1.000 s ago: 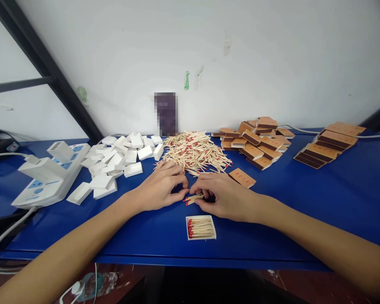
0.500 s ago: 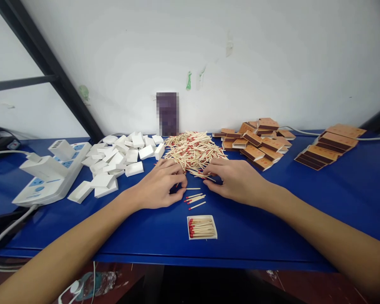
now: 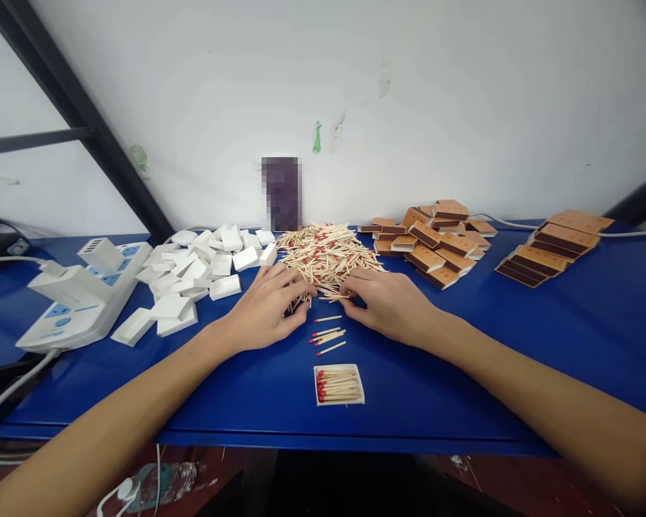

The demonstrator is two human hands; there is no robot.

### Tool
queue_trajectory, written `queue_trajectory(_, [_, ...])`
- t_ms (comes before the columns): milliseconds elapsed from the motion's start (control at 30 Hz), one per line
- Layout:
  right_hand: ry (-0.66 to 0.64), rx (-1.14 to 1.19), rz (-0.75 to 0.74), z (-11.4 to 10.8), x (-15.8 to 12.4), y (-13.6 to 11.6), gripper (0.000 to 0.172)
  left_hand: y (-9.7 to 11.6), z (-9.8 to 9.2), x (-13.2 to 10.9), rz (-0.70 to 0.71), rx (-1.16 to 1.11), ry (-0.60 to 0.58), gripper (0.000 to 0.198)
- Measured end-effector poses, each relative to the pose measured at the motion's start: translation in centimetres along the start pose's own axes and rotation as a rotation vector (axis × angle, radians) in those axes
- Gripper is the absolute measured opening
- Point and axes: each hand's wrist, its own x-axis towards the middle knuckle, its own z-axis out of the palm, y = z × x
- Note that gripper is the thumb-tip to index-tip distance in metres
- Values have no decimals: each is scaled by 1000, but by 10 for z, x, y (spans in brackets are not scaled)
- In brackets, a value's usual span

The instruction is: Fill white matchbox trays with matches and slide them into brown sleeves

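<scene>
A heap of loose red-tipped matches [image 3: 331, 255] lies at the middle back of the blue table. My left hand [image 3: 272, 305] rests at the heap's near left edge, thumb and fingertips apart, with matches under the curled fingers. On the near right edge, my right hand [image 3: 390, 305] pinches a few matches [image 3: 334, 296] between thumb and fingers. Several single matches [image 3: 328, 335] lie in front of the hands, roughly parallel, heads to the left. Nearer me sits a white matchbox tray [image 3: 362, 391] holding a layer of matches, heads left.
White empty matchbox trays [image 3: 194, 273] are piled on the left, beside a power strip [image 3: 86, 301] with plugged-in chargers. Orange-brown matchbox sleeves [image 3: 436, 240] are heaped at right, with more sleeves [image 3: 554, 248] farther right. A blurred dark object [image 3: 283, 194] stands against the wall.
My left fingertips have moved away from the match lying nearest the heap, back toward the heap. My right fingers have closed in on matches at the heap's edge. The view has shifted slightly.
</scene>
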Motion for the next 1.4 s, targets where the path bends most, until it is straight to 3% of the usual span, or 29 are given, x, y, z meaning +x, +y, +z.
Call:
queue_trajectory(233, [59, 63, 19, -2, 2, 2, 6, -2, 4, 0, -23, 23, 63, 25])
queue_trajectory(600, [157, 115, -110, 5, 1, -5, 8, 3, 9, 4, -11, 33, 93, 27])
queue_trajectory(1133, [34, 231, -15, -5, -2, 4, 9, 0, 7, 3, 25, -22, -2, 16])
queue_trajectory(1400, [77, 235, -11, -13, -3, -1, 12, 0, 6, 2, 59, -25, -39, 20])
